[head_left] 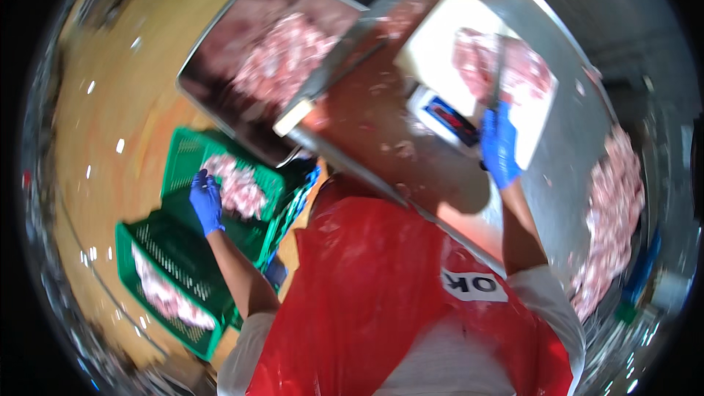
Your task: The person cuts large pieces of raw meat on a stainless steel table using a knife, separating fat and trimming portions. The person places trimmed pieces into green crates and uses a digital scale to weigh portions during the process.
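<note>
My right hand (499,148), in a blue glove, is closed round the handle of a knife (501,66). The blade lies over a slab of pink raw meat (473,62) on a white cutting board (433,37). Beside the hand is a white block with a blue label (449,119). My left hand (206,204), also gloved in blue, is at the left side of a green crate (178,154) holding pale meat pieces (238,185). Its fingers look stretched out, and I see nothing held in them.
A second green crate (126,253) with meat tilts at lower left. Beyond them stands a metal bin (213,44) of meat trimmings (286,59). A pale block (293,118) sits at the steel table's (557,198) left edge. More meat (612,213) is heaped along its right side.
</note>
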Tool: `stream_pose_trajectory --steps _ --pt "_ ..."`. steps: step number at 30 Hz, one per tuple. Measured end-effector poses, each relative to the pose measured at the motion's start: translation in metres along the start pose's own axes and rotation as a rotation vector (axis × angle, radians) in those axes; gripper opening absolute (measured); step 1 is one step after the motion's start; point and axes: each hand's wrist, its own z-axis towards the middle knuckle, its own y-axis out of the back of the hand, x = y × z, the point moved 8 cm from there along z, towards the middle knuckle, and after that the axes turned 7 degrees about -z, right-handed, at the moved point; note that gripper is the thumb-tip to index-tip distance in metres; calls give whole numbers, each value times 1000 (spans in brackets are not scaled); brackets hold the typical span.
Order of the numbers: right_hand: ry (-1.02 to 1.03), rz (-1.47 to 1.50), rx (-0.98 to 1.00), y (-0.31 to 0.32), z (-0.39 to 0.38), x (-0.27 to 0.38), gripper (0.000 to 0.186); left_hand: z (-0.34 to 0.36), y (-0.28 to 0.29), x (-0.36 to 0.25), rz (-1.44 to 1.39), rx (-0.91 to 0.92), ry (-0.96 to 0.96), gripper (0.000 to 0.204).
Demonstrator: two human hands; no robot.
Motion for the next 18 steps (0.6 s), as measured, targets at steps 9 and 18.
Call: stream_pose_trajectory --steps 9,18 --pt "8 -205 -39 -8 36 30 20 -105 -272 -403 -528 718 -930 23" --pt "-210 -478 457 10 -53 6 23 -104 -318 -443 -455 648 -832 13"
